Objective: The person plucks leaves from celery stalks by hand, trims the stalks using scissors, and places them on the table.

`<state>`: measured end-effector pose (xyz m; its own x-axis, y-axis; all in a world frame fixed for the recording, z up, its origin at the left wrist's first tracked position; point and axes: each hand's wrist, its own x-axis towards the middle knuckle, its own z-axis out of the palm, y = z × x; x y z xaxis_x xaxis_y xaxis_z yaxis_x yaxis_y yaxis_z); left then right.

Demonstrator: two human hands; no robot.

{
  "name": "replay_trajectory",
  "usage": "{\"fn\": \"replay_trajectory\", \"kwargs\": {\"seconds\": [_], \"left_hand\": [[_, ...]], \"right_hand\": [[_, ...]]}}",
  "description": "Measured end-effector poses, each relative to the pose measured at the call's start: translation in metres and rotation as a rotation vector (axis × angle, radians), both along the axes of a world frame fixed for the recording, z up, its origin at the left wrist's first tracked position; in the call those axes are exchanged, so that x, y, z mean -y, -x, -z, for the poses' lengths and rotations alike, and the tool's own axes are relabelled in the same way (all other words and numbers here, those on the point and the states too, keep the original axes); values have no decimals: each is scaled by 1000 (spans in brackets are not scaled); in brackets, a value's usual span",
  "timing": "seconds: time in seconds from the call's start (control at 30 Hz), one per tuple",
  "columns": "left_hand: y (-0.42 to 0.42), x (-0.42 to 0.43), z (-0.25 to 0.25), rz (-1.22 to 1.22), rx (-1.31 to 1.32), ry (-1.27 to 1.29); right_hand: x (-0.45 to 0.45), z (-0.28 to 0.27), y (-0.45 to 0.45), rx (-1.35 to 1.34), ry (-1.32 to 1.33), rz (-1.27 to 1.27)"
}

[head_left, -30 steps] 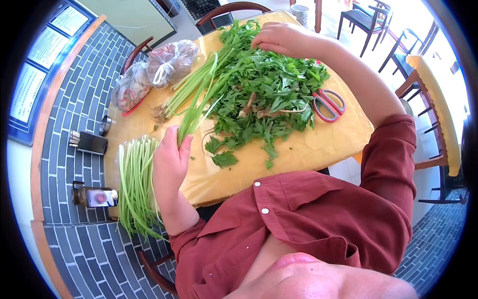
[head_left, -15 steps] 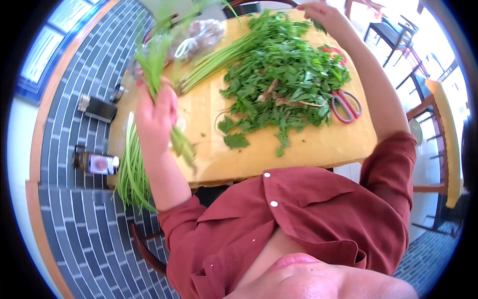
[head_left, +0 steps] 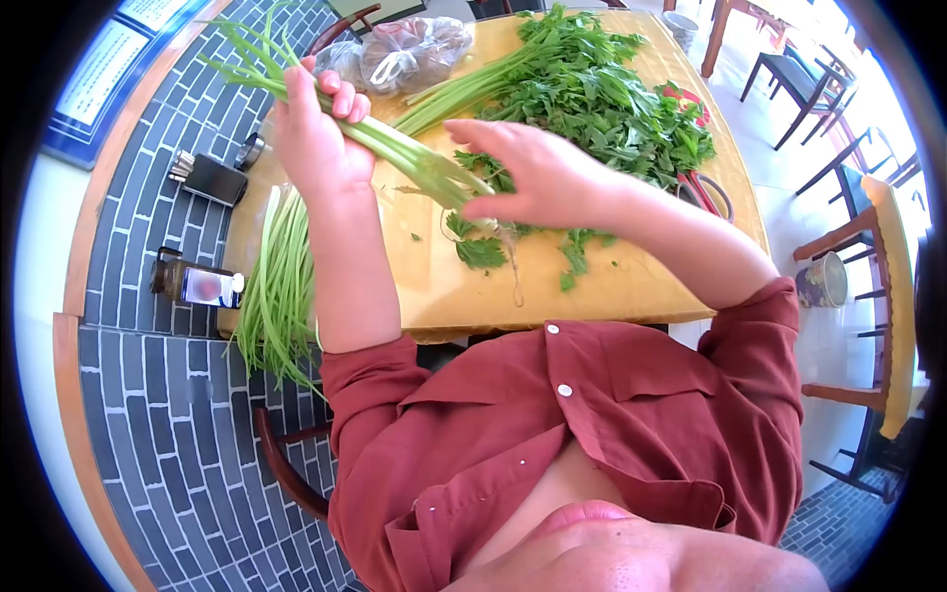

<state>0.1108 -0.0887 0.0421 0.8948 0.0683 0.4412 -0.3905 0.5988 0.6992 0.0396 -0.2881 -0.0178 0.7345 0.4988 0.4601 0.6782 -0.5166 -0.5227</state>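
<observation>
A heap of leafy green stems (head_left: 602,118) hides the blades of the red-handled scissors (head_left: 702,190); the person's bare right forearm (head_left: 681,237) covers part of their handles. Blue-framed white wall notices (head_left: 102,74) are cut off above, their print unreadably small.

On the yellow-covered rectangular table (head_left: 424,286), a heap of green leafy stems (head_left: 612,113) is spread at 1 o'clock, with red-and-grey-handled scissors (head_left: 703,191) placed against it at 3. Knotted clear plastic bags (head_left: 419,54) are set at 11; a bundle of long, thin green stalks (head_left: 271,296) is laid at 8, draped over the edge.
</observation>
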Motion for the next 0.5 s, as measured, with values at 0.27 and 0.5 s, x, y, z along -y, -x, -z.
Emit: {"fn": "replay_trajectory", "kwargs": {"seconds": [0.27,0.5], "left_hand": [[-1,2,9,43,9,90],[13,-2,39,518,-107,-135]], "right_hand": [[-15,15,-4,-393,-171,-148],[-7,13,-5,-818,-476,-471]]}}
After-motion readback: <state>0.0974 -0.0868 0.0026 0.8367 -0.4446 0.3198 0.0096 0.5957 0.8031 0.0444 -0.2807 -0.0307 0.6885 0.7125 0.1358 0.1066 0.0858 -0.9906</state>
